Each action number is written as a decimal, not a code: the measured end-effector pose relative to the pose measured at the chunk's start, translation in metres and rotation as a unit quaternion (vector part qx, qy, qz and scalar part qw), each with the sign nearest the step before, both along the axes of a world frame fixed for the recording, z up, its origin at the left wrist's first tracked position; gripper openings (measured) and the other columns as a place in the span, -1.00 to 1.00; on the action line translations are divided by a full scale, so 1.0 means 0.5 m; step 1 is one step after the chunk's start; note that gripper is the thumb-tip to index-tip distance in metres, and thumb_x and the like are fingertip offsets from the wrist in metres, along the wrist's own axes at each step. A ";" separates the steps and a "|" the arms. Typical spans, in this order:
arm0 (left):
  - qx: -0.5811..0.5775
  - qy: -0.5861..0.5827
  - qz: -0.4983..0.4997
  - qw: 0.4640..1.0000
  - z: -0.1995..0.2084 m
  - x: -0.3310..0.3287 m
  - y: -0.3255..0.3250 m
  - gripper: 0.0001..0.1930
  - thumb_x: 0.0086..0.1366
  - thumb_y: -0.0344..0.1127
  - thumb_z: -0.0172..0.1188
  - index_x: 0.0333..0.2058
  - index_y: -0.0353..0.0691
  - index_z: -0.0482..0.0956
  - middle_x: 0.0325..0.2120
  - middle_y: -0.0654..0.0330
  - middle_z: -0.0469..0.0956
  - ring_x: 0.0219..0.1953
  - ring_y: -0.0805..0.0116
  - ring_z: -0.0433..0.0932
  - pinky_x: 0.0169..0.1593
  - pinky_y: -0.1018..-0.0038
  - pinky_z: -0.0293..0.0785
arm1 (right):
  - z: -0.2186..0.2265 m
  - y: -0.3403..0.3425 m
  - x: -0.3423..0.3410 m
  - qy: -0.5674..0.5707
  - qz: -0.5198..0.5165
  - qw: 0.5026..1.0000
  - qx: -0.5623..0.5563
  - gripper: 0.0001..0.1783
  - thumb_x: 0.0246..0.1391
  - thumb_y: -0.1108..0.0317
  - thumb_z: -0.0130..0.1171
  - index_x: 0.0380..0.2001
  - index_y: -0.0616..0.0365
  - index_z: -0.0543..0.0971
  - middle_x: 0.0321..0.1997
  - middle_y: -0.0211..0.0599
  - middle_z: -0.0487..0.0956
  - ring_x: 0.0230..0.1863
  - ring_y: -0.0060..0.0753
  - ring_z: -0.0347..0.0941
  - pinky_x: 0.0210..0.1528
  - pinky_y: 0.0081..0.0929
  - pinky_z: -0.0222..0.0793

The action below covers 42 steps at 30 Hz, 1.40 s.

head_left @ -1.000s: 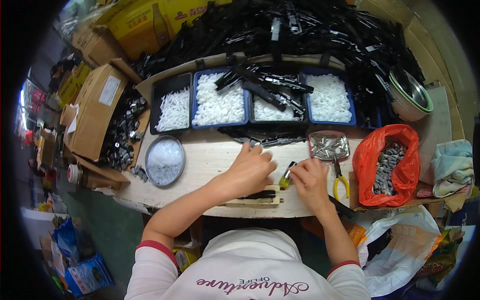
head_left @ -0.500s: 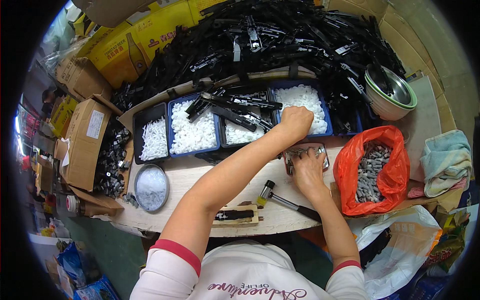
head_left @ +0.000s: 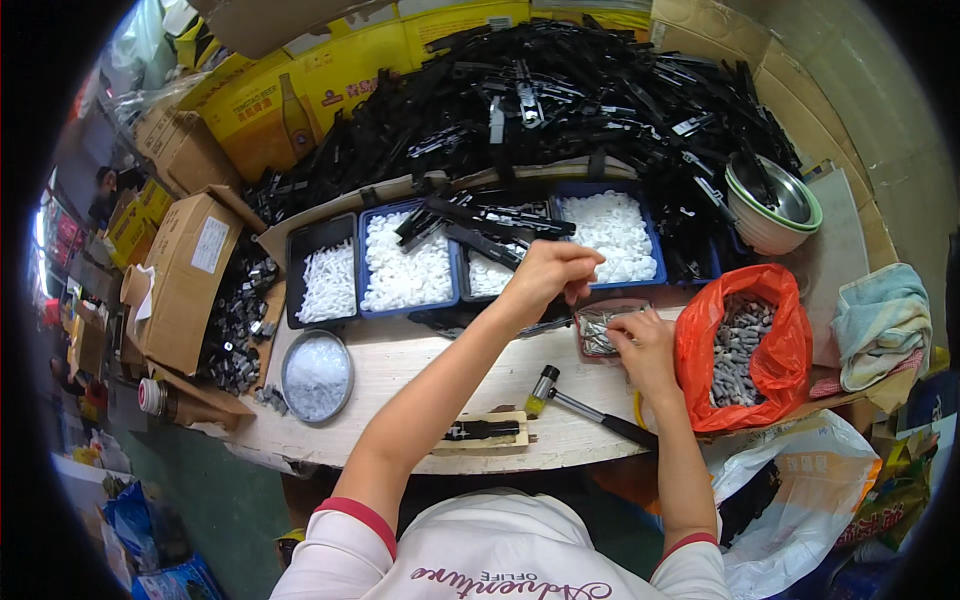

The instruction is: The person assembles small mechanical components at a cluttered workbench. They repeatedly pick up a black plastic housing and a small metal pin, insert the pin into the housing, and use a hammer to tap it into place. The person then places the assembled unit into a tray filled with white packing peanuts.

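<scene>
My left hand (head_left: 553, 273) is in the air near the front of the blue tray of small white plastic parts (head_left: 612, 235), its fingers pinched together; what they hold, if anything, is too small to name. My right hand (head_left: 646, 347) bends over a small clear box (head_left: 585, 345) of thin metal pins (head_left: 597, 330), thumb and fingertips drawn together at its edge. Whatever lies between those fingertips is hidden. A wooden fixture (head_left: 522, 428) with a black part (head_left: 478, 430) in it lies near the table's front edge. To its right rests a hammer (head_left: 600, 415) with a black grip.
More trays of white pieces (head_left: 408, 262) line the middle, with black slide-like assemblies (head_left: 490, 225) across them. Behind rises a heap of black assemblies (head_left: 590, 110). A red bag (head_left: 690, 345) of grey parts, stacked bowls (head_left: 765, 228) and a cloth (head_left: 880, 320) are right; a round dish (head_left: 316, 376) is left.
My left hand has come out of the right-hand white-parts tray, toward me and left. My right hand has drawn slightly back and right at the pin box. The view has shifted a little.
</scene>
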<state>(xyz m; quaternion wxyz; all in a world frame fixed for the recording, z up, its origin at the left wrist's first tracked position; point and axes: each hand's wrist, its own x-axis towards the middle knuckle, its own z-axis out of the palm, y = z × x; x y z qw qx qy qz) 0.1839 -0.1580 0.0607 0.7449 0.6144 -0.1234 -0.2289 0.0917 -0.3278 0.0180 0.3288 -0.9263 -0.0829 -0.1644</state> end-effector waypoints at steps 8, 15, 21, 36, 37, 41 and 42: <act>-0.130 0.109 -0.014 0.985 -0.036 -0.216 0.149 -0.84 0.21 -0.43 0.06 -0.26 -0.37 0.49 -0.47 0.11 0.52 -0.51 0.43 0.53 -0.48 0.57 0.48 | 0.076 0.111 -0.061 0.009 0.141 0.966 0.216 -0.96 -0.12 0.50 0.15 -0.50 0.19 0.51 -0.48 -0.39 0.45 -0.39 -0.43 0.33 -0.29 -0.50 0.18; -0.152 0.126 -0.024 0.980 -0.048 -0.280 0.211 -0.79 0.17 -0.50 0.08 -0.20 -0.40 0.47 -0.44 0.05 0.55 -0.46 0.30 0.58 -0.38 0.45 0.56 | 0.088 0.175 -0.079 0.025 0.212 0.959 0.186 -0.95 -0.09 0.45 0.14 -0.52 0.15 0.48 -0.48 -0.43 0.43 -0.36 -0.41 0.29 -0.24 -0.50 0.06; -0.137 0.114 -0.001 0.984 -0.047 -0.293 0.223 -0.82 0.19 -0.45 0.09 -0.23 -0.38 0.50 -0.49 0.09 0.54 -0.53 0.40 0.54 -0.42 0.52 0.52 | 0.101 0.185 -0.077 0.027 0.244 0.960 0.137 -0.95 -0.11 0.45 0.13 -0.54 0.16 0.46 -0.51 -0.42 0.40 -0.37 -0.41 0.27 -0.25 -0.48 0.04; -0.226 0.167 0.046 0.959 -0.098 -0.332 0.240 -0.82 0.23 -0.39 0.05 -0.23 -0.35 0.48 -0.54 0.18 0.51 -0.57 0.51 0.49 -0.54 0.60 0.45 | 0.058 0.230 -0.094 0.269 0.195 0.881 0.336 -0.96 -0.11 0.50 0.12 -0.51 0.24 0.51 -0.52 -0.42 0.41 -0.43 -0.62 0.26 -0.38 -0.66 0.14; -0.235 0.163 0.048 0.957 -0.101 -0.333 0.241 -0.82 0.23 -0.39 0.06 -0.23 -0.34 0.48 -0.54 0.18 0.50 -0.57 0.50 0.49 -0.55 0.59 0.45 | 0.052 0.233 -0.098 0.253 0.189 0.890 0.328 -0.96 -0.12 0.50 0.12 -0.51 0.22 0.52 -0.51 -0.40 0.42 -0.43 -0.55 0.27 -0.36 -0.62 0.13; -0.277 0.171 0.060 0.944 -0.114 -0.336 0.241 -0.84 0.23 -0.39 0.05 -0.25 -0.32 0.49 -0.54 0.18 0.50 -0.57 0.50 0.49 -0.57 0.58 0.44 | 0.047 0.256 -0.108 0.095 0.194 0.951 0.222 -0.95 -0.13 0.49 0.14 -0.50 0.15 0.55 -0.50 -0.38 0.45 -0.41 -0.40 0.28 -0.29 -0.50 0.09; -0.290 0.173 0.063 0.939 -0.117 -0.337 0.241 -0.84 0.23 -0.38 0.05 -0.26 -0.32 0.49 -0.54 0.18 0.50 -0.57 0.50 0.49 -0.58 0.57 0.44 | 0.048 0.261 -0.111 0.031 0.200 0.963 0.176 -0.95 -0.13 0.49 0.14 -0.49 0.15 0.55 -0.49 -0.39 0.45 -0.40 -0.39 0.28 -0.28 -0.49 0.07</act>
